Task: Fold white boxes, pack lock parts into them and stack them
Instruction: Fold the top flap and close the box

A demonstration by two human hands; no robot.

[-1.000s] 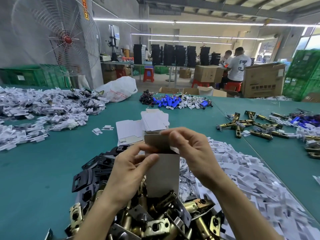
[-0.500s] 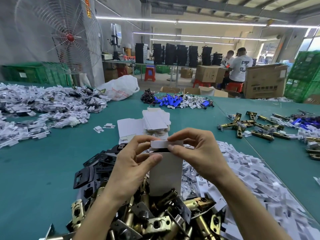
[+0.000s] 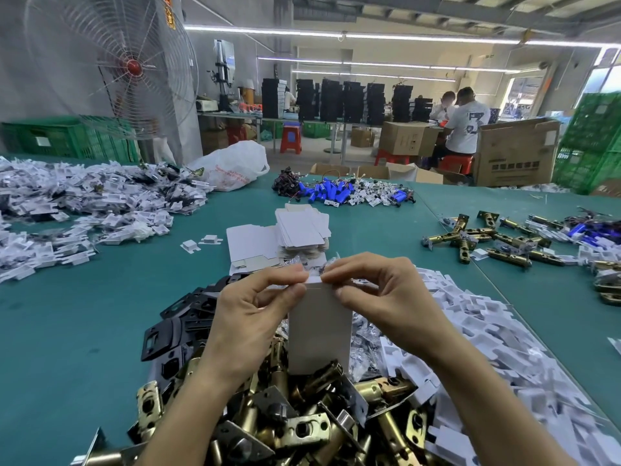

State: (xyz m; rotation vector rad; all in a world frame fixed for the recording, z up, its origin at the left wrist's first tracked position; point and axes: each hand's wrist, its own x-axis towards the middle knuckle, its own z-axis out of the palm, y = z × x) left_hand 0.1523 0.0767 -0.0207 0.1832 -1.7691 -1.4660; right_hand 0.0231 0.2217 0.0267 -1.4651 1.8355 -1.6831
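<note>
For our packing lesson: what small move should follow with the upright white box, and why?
Probably press the top flap shut: the left hand and right hand pinch the top edge of the upright white cardboard box, whose flap looks almost closed.

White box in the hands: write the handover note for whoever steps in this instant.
Left hand pinches the top edge of the white box, which stands upright over the brass latch pile.
Right hand pinches the same edge from the other side.
Flat box blanks are stacked beyond the hands on the green table; white inserts lie to the right.
Done: box erected, top flap folded down. Contents cannot be seen.
To do: tuck the flap shut, stack the box, fold the next blank.
</note>
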